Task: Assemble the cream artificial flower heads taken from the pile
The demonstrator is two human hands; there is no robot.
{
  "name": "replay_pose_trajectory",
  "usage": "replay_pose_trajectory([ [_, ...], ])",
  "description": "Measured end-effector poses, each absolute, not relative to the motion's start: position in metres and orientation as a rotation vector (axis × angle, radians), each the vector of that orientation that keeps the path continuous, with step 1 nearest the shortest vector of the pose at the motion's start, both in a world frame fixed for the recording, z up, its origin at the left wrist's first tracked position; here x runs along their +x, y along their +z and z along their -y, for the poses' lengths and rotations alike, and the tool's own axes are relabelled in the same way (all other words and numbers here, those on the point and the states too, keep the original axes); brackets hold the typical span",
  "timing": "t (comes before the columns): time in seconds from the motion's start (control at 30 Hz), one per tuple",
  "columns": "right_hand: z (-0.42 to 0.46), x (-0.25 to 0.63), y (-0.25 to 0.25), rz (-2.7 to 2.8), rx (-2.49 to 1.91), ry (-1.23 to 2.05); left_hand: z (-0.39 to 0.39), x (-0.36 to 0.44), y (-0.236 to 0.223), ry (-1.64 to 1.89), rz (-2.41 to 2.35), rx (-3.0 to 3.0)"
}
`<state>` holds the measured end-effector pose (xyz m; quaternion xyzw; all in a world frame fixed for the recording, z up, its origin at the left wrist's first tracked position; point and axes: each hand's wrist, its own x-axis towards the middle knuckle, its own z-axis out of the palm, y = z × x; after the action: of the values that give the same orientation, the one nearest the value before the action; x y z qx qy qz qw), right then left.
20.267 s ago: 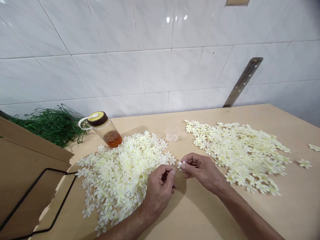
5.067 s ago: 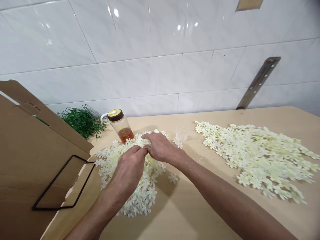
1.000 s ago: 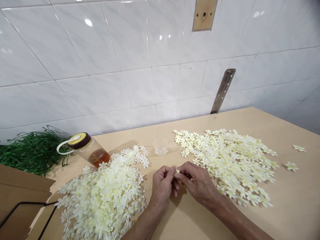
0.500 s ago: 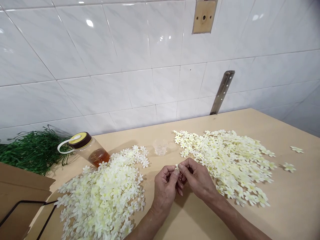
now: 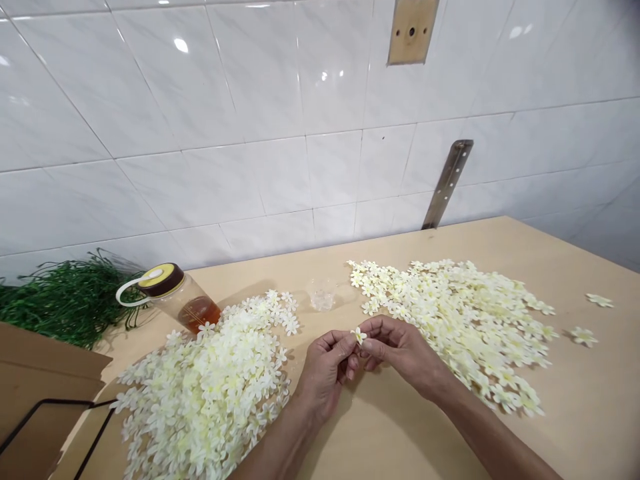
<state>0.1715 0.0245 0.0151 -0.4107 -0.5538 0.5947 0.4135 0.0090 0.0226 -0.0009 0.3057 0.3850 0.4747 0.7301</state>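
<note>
A small white artificial flower (image 5: 359, 335) with a yellowish centre is pinched between my two hands over the middle of the table. My left hand (image 5: 325, 367) grips it from the left with thumb and forefinger. From the other side, the thumb and fingers of my right hand (image 5: 400, 350) close on it too. Left of my hands lies a thick heap of white flowers (image 5: 210, 387). On the right, pale yellow flowers (image 5: 465, 320) are spread in a wide pile. Just beyond my hands stands a small clear cup (image 5: 321, 297); its contents are hard to make out.
A bottle (image 5: 185, 300) of amber liquid leans behind the left heap. Green artificial stems (image 5: 65, 300) and a cardboard box (image 5: 45, 380) with a black wire frame (image 5: 60, 402) are at the left. Two loose flowers, one nearer (image 5: 583, 337), lie far right. A tiled wall (image 5: 250, 180) rises behind.
The flower between my fingertips has turned, so its open petals now show more plainly. My left hand has shifted slightly left, and my right hand has moved a little to the right.
</note>
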Motion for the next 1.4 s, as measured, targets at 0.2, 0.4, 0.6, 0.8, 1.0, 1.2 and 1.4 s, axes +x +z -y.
replay_pose_trajectory([
  [0.2, -0.022, 0.166, 0.01, 1.458, -1.191, 1.351, -0.02, 0.014, -0.004, 1.085, -0.95, 0.795],
  [0.4, -0.018, 0.158, 0.007, 1.56, -1.321, 1.008, -0.016, 0.018, -0.004, 1.146, -0.988, 0.883],
  [0.6, -0.019, 0.155, 0.008, 1.388, -1.336, 1.088, -0.016, 0.015, -0.004, 1.127, -0.83, 0.833],
  [0.8, -0.025, 0.163, 0.0, 1.231, -1.269, 1.252, -0.017, 0.014, -0.005, 1.058, -0.705, 0.703],
  [1.0, -0.023, 0.161, -0.001, 1.245, -1.214, 1.343, -0.02, 0.013, -0.006, 1.085, -0.78, 0.693],
  [1.2, -0.025, 0.166, 0.008, 1.253, -1.005, 1.597, -0.023, 0.008, -0.006, 1.119, -0.824, 0.696],
  [1.4, -0.029, 0.171, -0.003, 1.182, -1.065, 1.617, -0.025, 0.009, -0.015, 1.146, -0.849, 0.81],
])
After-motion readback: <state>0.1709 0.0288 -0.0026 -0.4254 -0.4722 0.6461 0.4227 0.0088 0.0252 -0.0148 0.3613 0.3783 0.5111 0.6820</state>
